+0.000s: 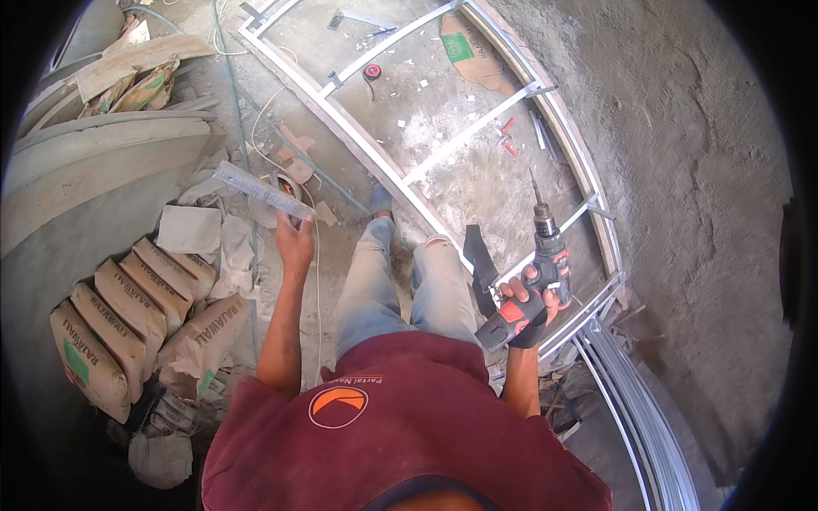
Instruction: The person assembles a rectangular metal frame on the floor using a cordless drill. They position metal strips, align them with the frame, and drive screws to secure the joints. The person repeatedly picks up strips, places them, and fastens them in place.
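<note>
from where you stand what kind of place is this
Most likely a building site indoors: bare cement floor, stacked cement sacks, and a metal stud frame laid flat. The right hand grips a cordless drill.

A single view looks steeply down from the person's head, close over the shoulders and both forearms. It faces forward across the floor, where a metal frame [477, 145] runs far and right, sacks [128, 324] sit near left, and a wall [682, 170] curves along the right rim.
</note>
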